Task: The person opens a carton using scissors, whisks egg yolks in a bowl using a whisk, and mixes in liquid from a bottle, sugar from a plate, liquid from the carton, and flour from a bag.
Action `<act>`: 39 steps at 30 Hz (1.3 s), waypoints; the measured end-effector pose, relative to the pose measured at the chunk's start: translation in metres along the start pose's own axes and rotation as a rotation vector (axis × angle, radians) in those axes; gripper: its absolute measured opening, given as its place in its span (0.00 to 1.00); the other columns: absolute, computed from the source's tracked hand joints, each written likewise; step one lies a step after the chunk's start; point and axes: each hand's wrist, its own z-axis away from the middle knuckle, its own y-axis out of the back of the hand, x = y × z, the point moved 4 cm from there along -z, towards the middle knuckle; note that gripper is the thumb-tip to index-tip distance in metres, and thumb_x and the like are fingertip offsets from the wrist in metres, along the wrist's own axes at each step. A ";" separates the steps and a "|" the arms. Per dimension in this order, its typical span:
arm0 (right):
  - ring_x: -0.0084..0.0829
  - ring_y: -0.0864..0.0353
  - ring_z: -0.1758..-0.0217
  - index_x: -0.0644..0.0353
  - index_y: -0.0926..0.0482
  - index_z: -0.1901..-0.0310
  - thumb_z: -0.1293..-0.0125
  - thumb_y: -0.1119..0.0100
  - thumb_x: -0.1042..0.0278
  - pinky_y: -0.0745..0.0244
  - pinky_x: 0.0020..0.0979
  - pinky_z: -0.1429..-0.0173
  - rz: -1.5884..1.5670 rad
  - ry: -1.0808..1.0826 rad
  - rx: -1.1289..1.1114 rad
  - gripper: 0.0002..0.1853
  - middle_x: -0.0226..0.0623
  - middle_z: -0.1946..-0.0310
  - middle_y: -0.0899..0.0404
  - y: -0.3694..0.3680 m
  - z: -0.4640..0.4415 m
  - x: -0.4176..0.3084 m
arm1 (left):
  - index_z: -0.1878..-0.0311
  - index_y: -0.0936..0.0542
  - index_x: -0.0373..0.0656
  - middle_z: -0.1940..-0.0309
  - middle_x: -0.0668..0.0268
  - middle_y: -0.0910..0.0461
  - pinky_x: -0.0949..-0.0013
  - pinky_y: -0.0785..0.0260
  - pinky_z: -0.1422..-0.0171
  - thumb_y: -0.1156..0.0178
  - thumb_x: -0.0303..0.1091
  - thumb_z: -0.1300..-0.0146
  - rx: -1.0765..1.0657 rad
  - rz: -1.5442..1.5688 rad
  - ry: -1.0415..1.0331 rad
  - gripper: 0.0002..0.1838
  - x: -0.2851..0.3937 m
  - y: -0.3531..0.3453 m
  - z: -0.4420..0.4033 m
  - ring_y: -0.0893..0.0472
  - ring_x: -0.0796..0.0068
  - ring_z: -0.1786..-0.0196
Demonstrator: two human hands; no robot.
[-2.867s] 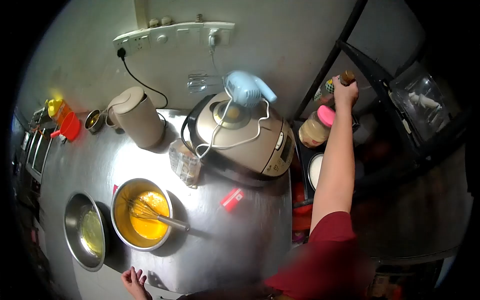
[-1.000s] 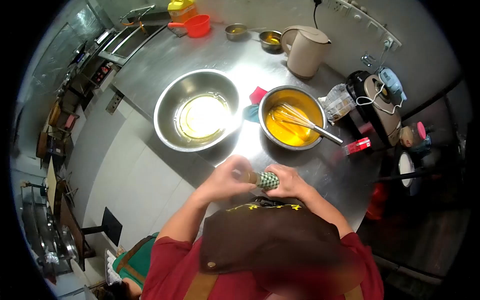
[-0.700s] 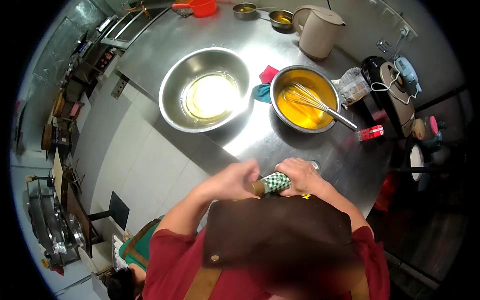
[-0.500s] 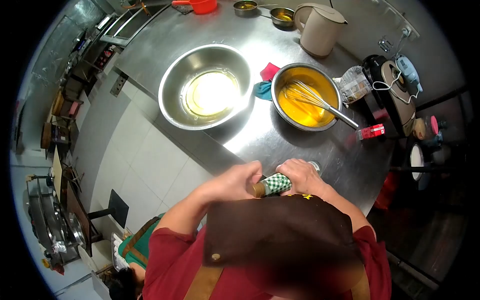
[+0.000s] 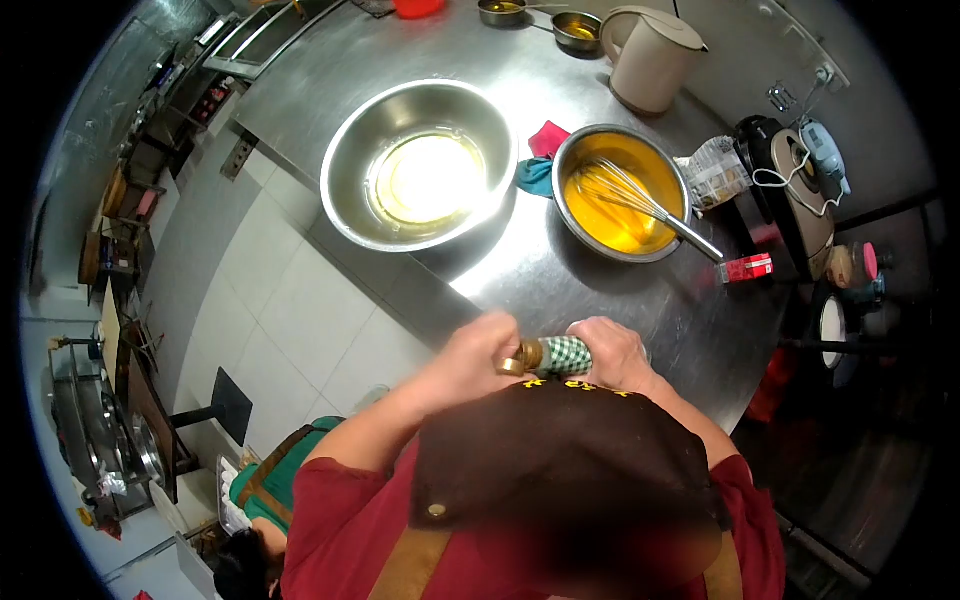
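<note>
In front of my apron, my right hand is wrapped round a bottle with a green-and-white checked wrapping, which lies nearly sideways. My left hand grips a brown-gold cap just off the bottle's neck. Beyond my hands, a wide steel bowl holds a clear, pale liquid. To its right, a deeper steel bowl contains orange-yellow liquid and a wire whisk leaning on the rim. Red and teal cloths lie between the bowls.
A beige kettle and small metal bowls stand at the back. Right of them are a plastic bag, a red packet, a rice cooker and a blue hand mixer. Another person in green is at lower left.
My right hand has brought the bottle from the rack at the right to my front. My left hand has come to its neck, and the cap is now apart from it.
</note>
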 end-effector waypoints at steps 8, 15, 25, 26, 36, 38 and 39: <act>0.28 0.21 0.58 0.61 0.31 0.57 0.56 0.22 0.61 0.28 0.30 0.52 -0.461 -0.218 -0.085 0.29 0.37 0.64 0.23 -0.004 -0.029 0.032 | 0.53 0.20 0.44 0.44 0.58 0.33 0.67 0.32 0.44 0.21 0.35 0.58 0.273 -0.127 -0.418 0.27 0.003 0.008 -0.005 0.30 0.64 0.42; 0.23 0.23 0.54 0.64 0.26 0.47 0.49 0.27 0.62 0.28 0.28 0.46 -0.725 -0.060 -0.304 0.29 0.34 0.57 0.21 0.023 -0.077 0.020 | 0.28 0.45 0.37 0.36 0.56 0.33 0.61 0.37 0.32 0.31 0.29 0.45 0.213 0.765 -0.104 0.44 -0.032 -0.009 -0.043 0.31 0.64 0.35; 0.28 0.23 0.49 0.63 0.33 0.39 0.42 0.33 0.47 0.29 0.32 0.42 -0.737 0.006 -0.094 0.37 0.36 0.54 0.22 0.067 -0.114 0.012 | 0.45 0.26 0.31 0.52 0.57 0.21 0.67 0.28 0.44 0.34 0.32 0.41 0.467 0.644 -0.064 0.23 0.021 0.087 -0.103 0.21 0.71 0.51; 0.27 0.24 0.49 0.63 0.32 0.40 0.43 0.33 0.54 0.30 0.31 0.43 -0.727 -0.055 -0.058 0.33 0.35 0.53 0.23 0.072 -0.119 0.018 | 0.45 0.27 0.30 0.53 0.57 0.21 0.68 0.27 0.44 0.34 0.33 0.41 0.482 0.662 -0.080 0.23 0.023 0.095 -0.109 0.20 0.71 0.52; 0.23 0.20 0.60 0.62 0.21 0.51 0.40 0.35 0.51 0.25 0.27 0.53 -0.505 -0.279 -0.004 0.23 0.34 0.61 0.17 0.153 -0.157 0.013 | 0.36 0.35 0.33 0.44 0.53 0.25 0.68 0.26 0.48 0.38 0.45 0.35 0.716 0.526 0.051 0.32 -0.024 0.145 -0.093 0.21 0.70 0.49; 0.24 0.20 0.59 0.62 0.21 0.51 0.41 0.35 0.50 0.26 0.27 0.52 -0.511 -0.301 -0.012 0.24 0.33 0.61 0.18 0.164 -0.161 0.016 | 0.40 0.30 0.33 0.50 0.56 0.22 0.70 0.26 0.50 0.39 0.42 0.34 0.738 0.541 0.092 0.27 -0.046 0.141 -0.070 0.19 0.72 0.53; 0.24 0.20 0.58 0.61 0.21 0.51 0.41 0.35 0.50 0.26 0.28 0.52 -0.510 -0.310 -0.008 0.24 0.33 0.61 0.18 0.168 -0.163 0.017 | 0.42 0.28 0.34 0.53 0.57 0.21 0.72 0.26 0.51 0.40 0.40 0.34 0.764 0.532 0.109 0.23 -0.058 0.138 -0.059 0.19 0.74 0.55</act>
